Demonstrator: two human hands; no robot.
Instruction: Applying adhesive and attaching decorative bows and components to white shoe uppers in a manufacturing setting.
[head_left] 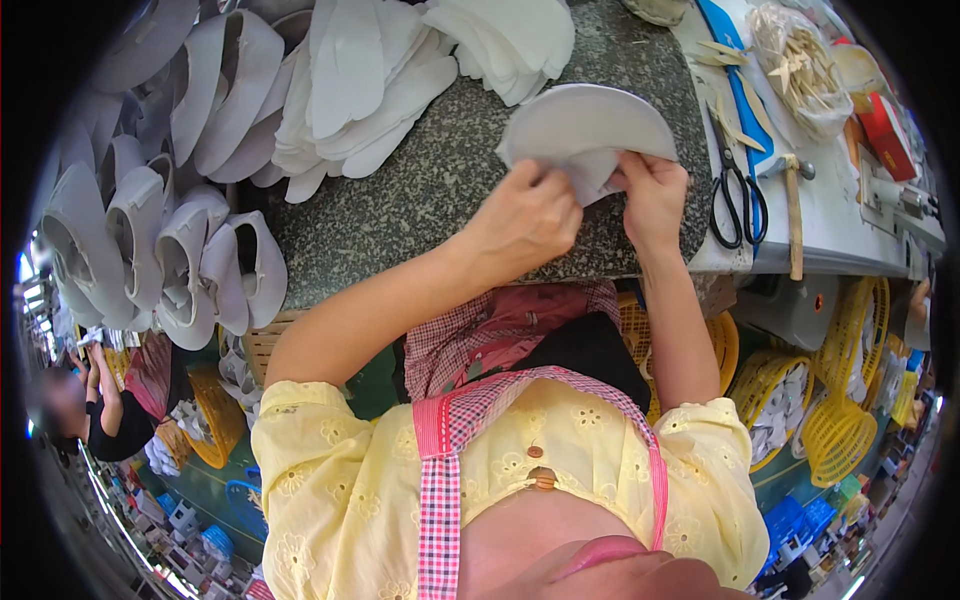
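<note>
Over the right part of the dark speckled stone worktop (370,235), a pale grey curved shoe upper (590,112) is held up between both hands. My left hand (530,212) is closed on its near left edge, fingers curled in. My right hand (653,195) pinches the near right edge between thumb and fingers. A lighter flap of material hangs between the hands. To the left stand several grey shoe uppers (185,262), bunched together. Behind them lies a fanned stack of white insole-shaped pieces (350,85), with another white stack (510,40) beside it.
Right of the worktop are black-handled scissors (737,190), a hammer (795,215), a blue strip (750,110) and a bag of wooden pieces (800,60). A red box (888,135) lies farther right. Yellow baskets (770,395) stand below. Another person (110,410) is at far left.
</note>
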